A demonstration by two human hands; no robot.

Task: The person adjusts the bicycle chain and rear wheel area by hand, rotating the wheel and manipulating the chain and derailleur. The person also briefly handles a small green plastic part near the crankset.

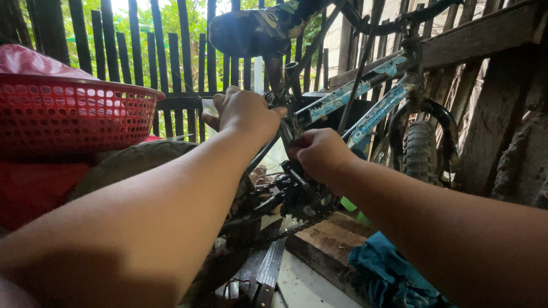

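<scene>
Left hand (pixel 246 114) closed around the bike (pixel 365 108) frame just below the saddle (pixel 251 31), knuckles toward the camera. Right hand (pixel 321 153) curled shut at the crank (pixel 299 197), fingertips pinched on something small and dark there; cannot tell what.

Bike: black frame with light blue patterned tubes, black worn saddle, knobby front tyre (pixel 420 151) at right, greasy chain (pixel 285 228) hanging under the crank. Standing upright against a dark slatted fence (pixel 131 51), between both hands, touching each. Crank directly beneath the right hand.

Red mesh basket (pixel 68 114) at left, well apart from the left hand, holding something pink-red that rises above the rim. Below the crank, a wooden block (pixel 328 239), a blue cloth (pixel 388 274) beside it at lower right, and a saw blade (pixel 270 268) lying flat on the floor.
</scene>
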